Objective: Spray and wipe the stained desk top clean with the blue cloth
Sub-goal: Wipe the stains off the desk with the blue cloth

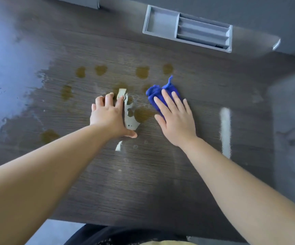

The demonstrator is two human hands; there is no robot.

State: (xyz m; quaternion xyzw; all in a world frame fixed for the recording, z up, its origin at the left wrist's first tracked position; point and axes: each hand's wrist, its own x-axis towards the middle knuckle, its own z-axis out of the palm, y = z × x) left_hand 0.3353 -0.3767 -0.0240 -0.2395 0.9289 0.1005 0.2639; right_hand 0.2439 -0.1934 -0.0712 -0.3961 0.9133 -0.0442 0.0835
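Observation:
The dark wood-grain desk top (160,174) carries several brown stains, among them a row at the back (142,72) and a large one (143,114) between my hands. My right hand (176,117) lies flat, fingers straight, pressing the crumpled blue cloth (158,93) onto the desk just right of that stain. My left hand (110,114) rests open on the desk with spread fingers, beside bright wet patches (129,119). No spray bottle is in view.
A grey plastic cable tray (187,29) is set into the desk at the back. A grey partition (290,129) rises along the right side. Glare covers the desk's left part (10,85). The desk's front edge is near my body.

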